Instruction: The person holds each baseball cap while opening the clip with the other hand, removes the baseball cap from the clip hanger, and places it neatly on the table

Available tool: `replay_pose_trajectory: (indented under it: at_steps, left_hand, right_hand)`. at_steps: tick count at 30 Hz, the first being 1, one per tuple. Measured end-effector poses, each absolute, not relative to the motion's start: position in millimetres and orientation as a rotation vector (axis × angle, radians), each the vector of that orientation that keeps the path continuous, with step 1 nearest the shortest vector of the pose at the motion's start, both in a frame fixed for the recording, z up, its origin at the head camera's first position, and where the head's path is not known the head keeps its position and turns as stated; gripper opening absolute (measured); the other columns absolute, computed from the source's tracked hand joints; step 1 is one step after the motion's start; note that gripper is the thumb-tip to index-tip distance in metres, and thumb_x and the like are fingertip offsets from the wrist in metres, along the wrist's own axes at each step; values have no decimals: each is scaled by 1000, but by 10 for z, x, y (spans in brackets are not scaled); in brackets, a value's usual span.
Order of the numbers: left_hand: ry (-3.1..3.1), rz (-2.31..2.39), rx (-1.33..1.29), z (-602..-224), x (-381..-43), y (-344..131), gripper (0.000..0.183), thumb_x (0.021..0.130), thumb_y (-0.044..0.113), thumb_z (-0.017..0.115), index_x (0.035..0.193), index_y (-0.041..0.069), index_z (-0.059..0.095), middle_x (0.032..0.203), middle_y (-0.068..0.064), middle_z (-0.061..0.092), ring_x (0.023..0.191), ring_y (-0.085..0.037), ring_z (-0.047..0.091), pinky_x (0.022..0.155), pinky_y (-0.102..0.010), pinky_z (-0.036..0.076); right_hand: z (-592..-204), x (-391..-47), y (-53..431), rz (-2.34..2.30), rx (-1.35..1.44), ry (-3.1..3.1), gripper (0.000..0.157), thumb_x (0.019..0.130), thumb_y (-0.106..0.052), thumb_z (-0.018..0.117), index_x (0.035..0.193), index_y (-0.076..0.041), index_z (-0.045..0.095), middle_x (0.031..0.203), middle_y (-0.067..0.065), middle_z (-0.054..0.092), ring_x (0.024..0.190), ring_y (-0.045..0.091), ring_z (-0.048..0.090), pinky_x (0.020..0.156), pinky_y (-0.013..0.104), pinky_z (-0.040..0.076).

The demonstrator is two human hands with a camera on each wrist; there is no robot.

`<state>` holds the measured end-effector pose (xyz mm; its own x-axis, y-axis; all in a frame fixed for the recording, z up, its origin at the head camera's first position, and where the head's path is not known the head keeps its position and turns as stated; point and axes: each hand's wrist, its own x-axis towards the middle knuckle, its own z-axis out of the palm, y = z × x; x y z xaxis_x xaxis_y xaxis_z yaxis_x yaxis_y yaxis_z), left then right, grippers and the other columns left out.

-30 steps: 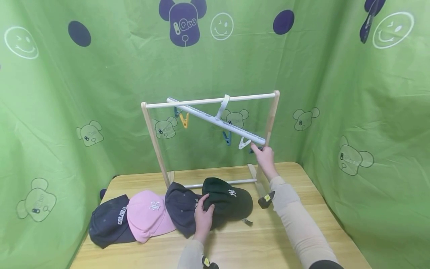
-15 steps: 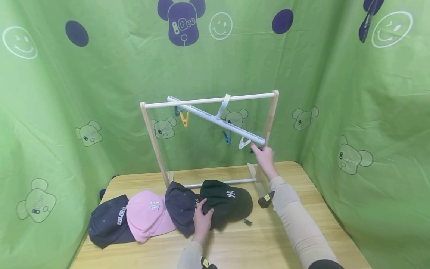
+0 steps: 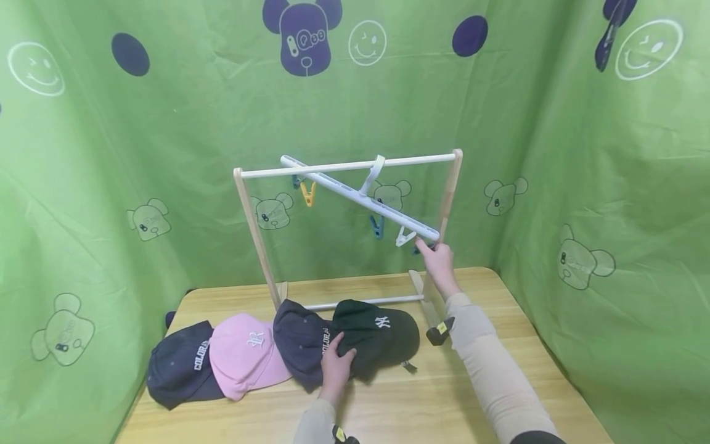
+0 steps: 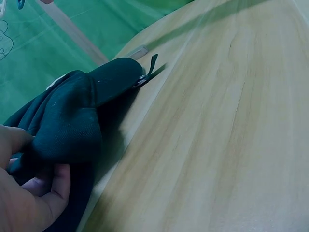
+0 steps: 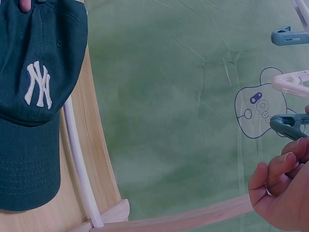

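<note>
In the head view my left hand point(image 3: 336, 369) pinches the edge of a dark green baseball cap point(image 3: 400, 336) with a white NY logo. The left wrist view shows the thumb on one side of the cap's cloth point(image 4: 67, 125) and fingers curled beneath. My right hand point(image 3: 440, 265) is at the low right end of a white clip hanger point(image 3: 355, 197), hooked over a wooden rack's bar. Its fingers pinch the end blue clip point(image 5: 289, 126), partly cut off at the right wrist view's edge. A white clip point(image 3: 404, 236) and another blue clip point(image 3: 376, 227) hang beside it.
A dark Colorado-lettered cap point(image 3: 299, 345), a pink cap point(image 3: 246, 354) and another navy cap point(image 3: 180, 367) lie overlapping leftward on the wooden table point(image 3: 421, 407). The rack point(image 3: 257, 240) stands behind them. A yellow clip point(image 3: 308, 194) hangs on the hanger's far end.
The green cap's crown has sunk a little with my left hand still on it. The hanger's far end has shifted slightly right and up; my right hand stays at its near end.
</note>
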<state>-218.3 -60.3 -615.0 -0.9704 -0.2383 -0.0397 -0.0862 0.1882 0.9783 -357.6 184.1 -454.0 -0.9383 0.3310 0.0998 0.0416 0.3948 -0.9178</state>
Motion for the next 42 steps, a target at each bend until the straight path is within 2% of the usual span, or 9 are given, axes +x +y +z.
replay_pose_trajectory:
  at_steps: [3, 6, 9, 12, 15, 20, 30, 36, 42]
  left_hand:
    - [-2337, -1936, 330, -6152, -2192, -602, 54, 81, 4, 70, 133, 0, 56, 136, -30, 54, 117, -41, 56, 76, -43, 59]
    - [-2372, -1917, 320, -6158, -2211, -596, 55, 80, 5, 71, 132, -1, 57, 136, -30, 53, 121, -45, 53, 89, -51, 54]
    - [-2416, -1881, 319, -6179, -2237, -590, 55, 79, 6, 72, 132, -1, 57, 137, -29, 53, 130, -47, 46, 109, -56, 39]
    - [-2427, -1911, 324, -6207, -2254, -593, 58, 78, 6, 72, 134, 0, 56, 139, -30, 50, 131, -47, 44, 103, -52, 47]
    - [-2415, -1976, 331, -6232, -2267, -599, 61, 78, 6, 72, 136, 3, 54, 141, -32, 46, 119, -44, 55, 78, -46, 60]
    - [-2344, -2150, 357, -6275, -2281, -623, 65, 80, 7, 70, 141, 7, 50, 145, -38, 36, 80, -28, 67, 45, -39, 56]
    - [-2306, -2161, 318, -6256, -2262, -639, 64, 80, 5, 69, 141, 6, 50, 140, -44, 35, 53, -17, 61, 42, -37, 55]
    - [-2324, -2171, 335, -6288, -2282, -654, 65, 80, 5, 68, 142, 7, 48, 142, -42, 36, 55, -17, 61, 43, -38, 55]
    - [-2318, -2218, 326, -6248, -2277, -679, 65, 83, 5, 67, 144, 7, 46, 140, -39, 40, 64, -18, 62, 47, -41, 57]
  right_hand:
    - [-4547, -3576, 1839, 1561, -335, -2390, 40, 90, -50, 60, 76, -14, 50, 61, -8, 39, 54, 10, 35, 48, 24, 34]
    - [-4551, -3577, 1833, 1555, -339, -2392, 41, 89, -51, 60, 77, -13, 51, 62, -8, 40, 55, 10, 36, 48, 23, 34]
    - [-4551, -3576, 1821, 1560, -338, -2387, 41, 89, -50, 61, 77, -13, 51, 63, -7, 40, 56, 11, 36, 49, 23, 34]
    - [-4549, -3578, 1815, 1559, -336, -2381, 40, 90, -49, 61, 76, -13, 50, 63, -7, 40, 56, 11, 37, 49, 23, 34]
    - [-4551, -3583, 1818, 1559, -335, -2375, 39, 90, -47, 62, 75, -13, 50, 62, -7, 40, 55, 11, 36, 48, 24, 34]
    - [-4552, -3583, 1820, 1560, -331, -2366, 38, 90, -45, 62, 73, -14, 48, 59, -9, 39, 53, 10, 36, 47, 24, 34]
    - [-4587, -3600, 1832, 1546, -321, -2350, 38, 90, -46, 62, 75, -13, 50, 60, -8, 40, 54, 10, 37, 49, 24, 35]
    - [-4587, -3598, 1847, 1534, -318, -2347, 42, 88, -52, 62, 76, -13, 52, 59, -9, 40, 54, 11, 37, 48, 24, 35]
    - [-4592, -3613, 1874, 1540, -294, -2354, 44, 90, -48, 61, 86, -4, 60, 57, -10, 39, 52, 9, 36, 46, 23, 33]
